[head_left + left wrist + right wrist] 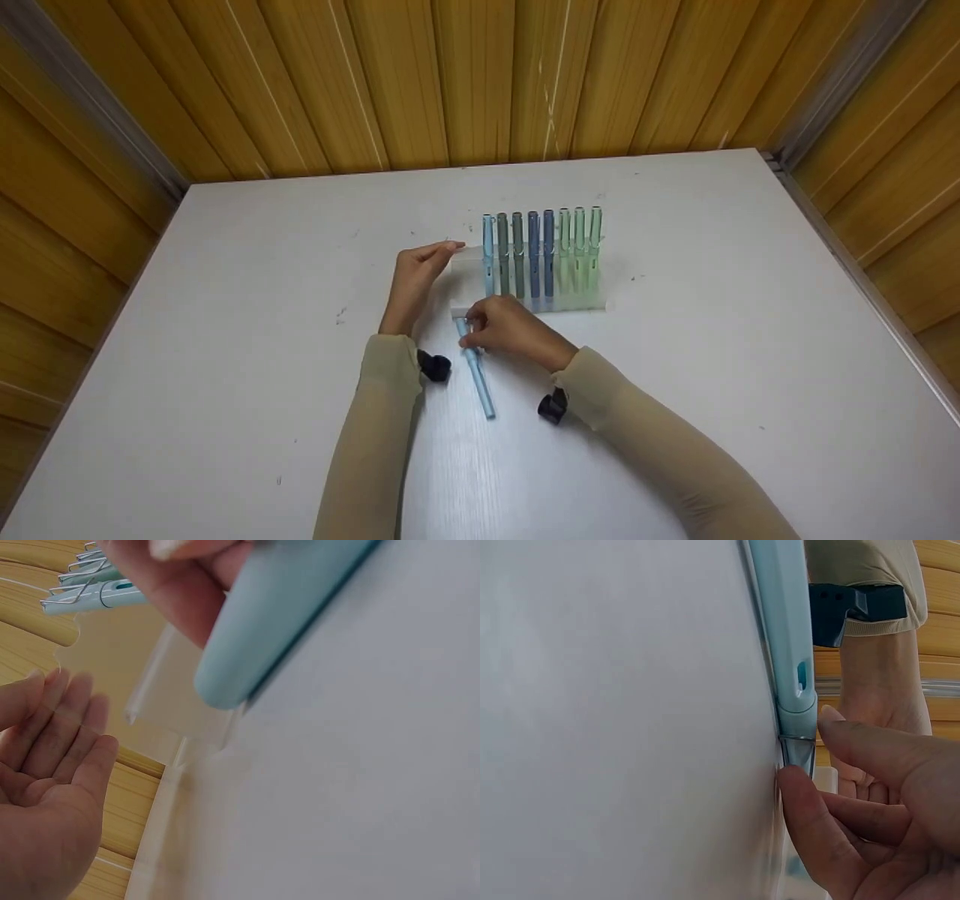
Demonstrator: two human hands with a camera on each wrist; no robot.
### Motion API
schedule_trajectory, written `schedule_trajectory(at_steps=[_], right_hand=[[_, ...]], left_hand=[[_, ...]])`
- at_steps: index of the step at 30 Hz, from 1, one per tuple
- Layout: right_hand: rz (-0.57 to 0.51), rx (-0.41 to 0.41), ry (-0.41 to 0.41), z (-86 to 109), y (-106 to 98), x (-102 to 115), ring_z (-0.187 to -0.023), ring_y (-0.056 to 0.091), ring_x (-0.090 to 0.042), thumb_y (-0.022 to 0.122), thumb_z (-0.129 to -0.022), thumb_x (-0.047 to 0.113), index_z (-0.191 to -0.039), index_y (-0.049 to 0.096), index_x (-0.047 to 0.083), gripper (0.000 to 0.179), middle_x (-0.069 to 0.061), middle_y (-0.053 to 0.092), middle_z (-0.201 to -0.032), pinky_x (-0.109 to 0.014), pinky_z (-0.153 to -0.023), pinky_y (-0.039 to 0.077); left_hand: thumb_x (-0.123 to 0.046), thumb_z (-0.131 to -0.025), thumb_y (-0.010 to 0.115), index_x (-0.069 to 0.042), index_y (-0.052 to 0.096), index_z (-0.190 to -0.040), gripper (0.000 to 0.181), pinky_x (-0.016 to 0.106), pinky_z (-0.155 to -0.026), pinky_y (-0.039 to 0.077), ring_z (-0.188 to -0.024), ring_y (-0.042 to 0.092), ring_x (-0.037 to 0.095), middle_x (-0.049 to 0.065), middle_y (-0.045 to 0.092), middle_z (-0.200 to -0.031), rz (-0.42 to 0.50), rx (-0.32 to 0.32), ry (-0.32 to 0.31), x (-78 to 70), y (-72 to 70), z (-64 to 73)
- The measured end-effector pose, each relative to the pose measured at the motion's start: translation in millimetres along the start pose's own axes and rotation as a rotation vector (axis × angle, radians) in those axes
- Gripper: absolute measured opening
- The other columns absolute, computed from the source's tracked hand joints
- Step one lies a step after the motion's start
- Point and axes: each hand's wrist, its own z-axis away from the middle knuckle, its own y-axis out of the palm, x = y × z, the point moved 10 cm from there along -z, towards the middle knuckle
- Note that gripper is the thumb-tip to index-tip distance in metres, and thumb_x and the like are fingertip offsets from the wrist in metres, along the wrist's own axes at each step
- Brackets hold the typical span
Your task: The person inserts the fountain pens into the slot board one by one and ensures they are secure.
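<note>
A light blue fountain pen lies slanted on the table in front of the clear pen stand. My right hand pinches its far part between thumb and fingers; the right wrist view shows the fingertips at its clip. At the stand's upper left edge, my left hand holds the clear panel between thumb and fingers. Through the panel, the left wrist view shows fingers of this hand. In the stand, another light blue pen stands upright, leftmost in the row.
To its right are two grey-green pens, two dark blue pens and three light green pens. A white table carries everything, with a yellow wood-look wall behind. Small dark marks dot the tabletop.
</note>
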Motion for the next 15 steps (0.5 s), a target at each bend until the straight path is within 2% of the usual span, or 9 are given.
schedule_trajectory(at_steps=[9,15], right_hand=[[-0.01,0.059,0.017,0.8,3.6,-4.4,-0.058,0.051,-0.007,0.08,-0.078,0.015,-0.103,0.07,-0.001,0.031,-0.001,0.062,-0.068,-0.02,-0.055,0.042],[-0.002,0.072,0.021,2.4,3.8,-5.9,-0.068,0.056,-0.009,0.081,-0.076,0.016,-0.111,0.067,0.0,0.041,-0.002,0.065,-0.078,-0.022,-0.064,0.046]], left_hand=[[-0.035,-0.093,0.062,-0.015,0.075,-0.106,0.027,0.043,-0.109,0.038,-0.119,0.059,0.013,-0.001,0.07,-0.118,-0.003,-0.001,-0.027,1.9,1.2,0.1],[-0.034,-0.093,0.063,-0.014,0.075,-0.107,0.028,0.044,-0.109,0.038,-0.12,0.059,0.016,0.002,0.069,-0.119,-0.005,-0.009,-0.035,2.0,0.0,0.5]])
